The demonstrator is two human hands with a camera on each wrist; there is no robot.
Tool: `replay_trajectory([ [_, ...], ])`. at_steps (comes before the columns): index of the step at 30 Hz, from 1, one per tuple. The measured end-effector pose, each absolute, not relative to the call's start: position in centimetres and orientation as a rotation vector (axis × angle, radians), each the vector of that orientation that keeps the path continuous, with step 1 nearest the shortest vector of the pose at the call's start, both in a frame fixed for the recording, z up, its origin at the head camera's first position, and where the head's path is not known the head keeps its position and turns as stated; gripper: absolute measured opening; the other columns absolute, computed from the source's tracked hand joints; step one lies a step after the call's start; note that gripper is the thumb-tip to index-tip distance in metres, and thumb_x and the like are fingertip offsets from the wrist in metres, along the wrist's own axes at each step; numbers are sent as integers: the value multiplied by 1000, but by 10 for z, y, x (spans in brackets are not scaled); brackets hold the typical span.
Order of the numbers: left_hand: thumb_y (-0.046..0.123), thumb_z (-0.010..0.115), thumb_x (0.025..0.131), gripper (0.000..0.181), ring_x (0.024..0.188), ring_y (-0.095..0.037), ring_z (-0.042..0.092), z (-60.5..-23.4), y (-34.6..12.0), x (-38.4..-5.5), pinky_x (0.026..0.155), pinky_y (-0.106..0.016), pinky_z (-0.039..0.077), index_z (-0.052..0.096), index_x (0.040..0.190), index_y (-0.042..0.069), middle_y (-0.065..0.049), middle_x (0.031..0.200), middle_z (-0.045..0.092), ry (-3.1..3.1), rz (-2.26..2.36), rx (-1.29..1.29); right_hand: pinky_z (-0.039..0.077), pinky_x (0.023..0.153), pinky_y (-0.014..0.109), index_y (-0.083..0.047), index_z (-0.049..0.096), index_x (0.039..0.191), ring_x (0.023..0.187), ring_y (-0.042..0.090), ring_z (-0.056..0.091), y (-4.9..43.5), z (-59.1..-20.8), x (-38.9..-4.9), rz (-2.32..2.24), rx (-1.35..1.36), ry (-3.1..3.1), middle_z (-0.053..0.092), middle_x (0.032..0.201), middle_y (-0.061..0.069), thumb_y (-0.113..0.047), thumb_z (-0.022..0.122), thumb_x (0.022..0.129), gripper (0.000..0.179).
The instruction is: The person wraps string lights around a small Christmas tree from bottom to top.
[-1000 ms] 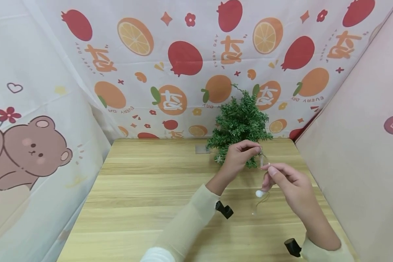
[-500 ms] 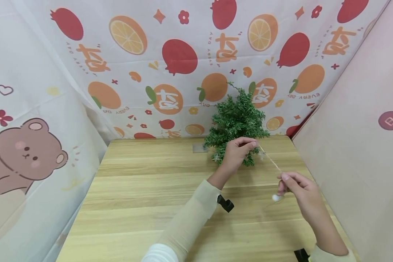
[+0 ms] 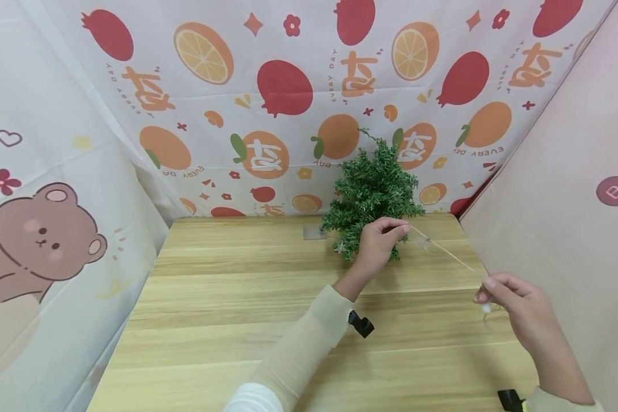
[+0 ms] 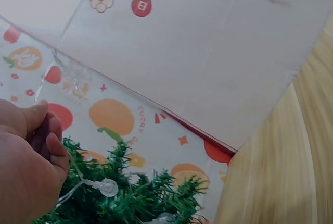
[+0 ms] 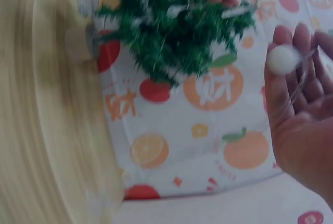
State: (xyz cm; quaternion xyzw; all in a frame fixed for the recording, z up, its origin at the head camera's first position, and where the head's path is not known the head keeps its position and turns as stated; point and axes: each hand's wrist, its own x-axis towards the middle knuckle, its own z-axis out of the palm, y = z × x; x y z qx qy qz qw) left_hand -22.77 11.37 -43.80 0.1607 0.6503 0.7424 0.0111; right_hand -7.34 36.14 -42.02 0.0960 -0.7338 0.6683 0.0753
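A small green artificial tree [image 3: 373, 194] stands at the back of the table, some string lights on it. Beside the tree my left hand [image 3: 381, 243] pinches the thin wire of the string lights [image 3: 452, 255]. That wire runs in a nearly straight line to my right hand [image 3: 522, 306], which pinches it between thumb and fingers. Between the hands hangs a clear snowflake-shaped piece [image 4: 77, 81]. A white ball [image 5: 282, 60] dangles by the right fingers, with loose wire under it. In the left wrist view a clear bulb [image 4: 108, 187] lies against the branches.
The wooden table [image 3: 211, 320] reaches the fruit-printed cloth [image 3: 298, 149] at the back. A pale cloth wall [image 3: 556, 189] rises close to the right hand. A small grey flat piece [image 3: 315, 232] lies left of the tree, and the tree has a pale round base [image 5: 80, 46].
My right hand has moved right and down, away from the left, drawing out the wire between them. The white ball went along with it. My left hand has stayed near the tree.
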Motion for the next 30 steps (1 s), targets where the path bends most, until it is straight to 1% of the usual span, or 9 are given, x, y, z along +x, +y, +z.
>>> replay_trajectory([
  [5,27,72,95,16,81,-11,64,-436,112,-228,60,-27,46,79,104,16,5,97,73,2002,2349,427,54,71,22,4,68,94,72,11,67,376,-433,-69,2035,363,-2235,70,81,-1,14,46,100,25],
  [9,29,72,95,17,70,-9,57,-434,111,-228,53,-25,40,79,105,17,3,98,73,1992,2353,425,55,63,25,8,67,99,71,12,65,385,-436,-68,1999,372,-2276,71,87,0,14,45,100,22],
  [14,29,72,95,12,64,-13,50,-431,111,-229,49,-25,37,79,101,21,3,97,73,2004,2382,412,50,70,23,4,68,104,71,14,61,394,-426,-65,1573,153,-2611,67,86,-8,-4,53,104,17],
  [16,28,72,95,14,65,-13,51,-431,111,-230,49,-24,36,79,103,18,1,98,74,2007,2383,412,48,72,21,2,68,106,69,15,60,398,-421,-65,1430,111,-2697,65,83,-9,-8,54,104,18],
  [18,27,72,95,17,64,-15,51,-431,112,-230,48,-25,35,79,105,14,0,98,74,2011,2384,409,48,71,21,2,68,108,67,16,60,402,-418,-66,1397,107,-2710,63,79,-7,-7,54,104,17],
  [21,28,72,95,19,65,-15,52,-432,113,-230,47,-25,35,79,105,13,1,96,74,2022,2393,395,47,69,22,3,67,108,65,17,58,407,-412,-70,1418,97,-2668,62,74,-3,-5,54,104,16],
  [24,29,72,94,16,65,-16,52,-431,113,-229,49,-25,37,80,102,17,4,93,73,2030,2407,376,44,70,23,5,66,106,65,16,57,413,-407,-73,1383,76,-2649,58,68,-1,-6,54,104,16],
  [27,30,73,94,13,62,-12,49,-430,113,-229,49,-25,38,80,100,21,6,92,72,2034,2404,353,40,73,20,3,67,103,72,13,56,421,-402,-76,1291,32,-2675,56,66,-1,-11,55,104,18],
  [30,31,72,94,14,56,-10,46,-429,112,-229,48,-25,38,80,100,21,7,90,72,2041,2393,320,36,76,17,0,68,99,80,8,55,429,-399,-77,1283,73,-2646,56,67,-3,-9,55,104,16],
])
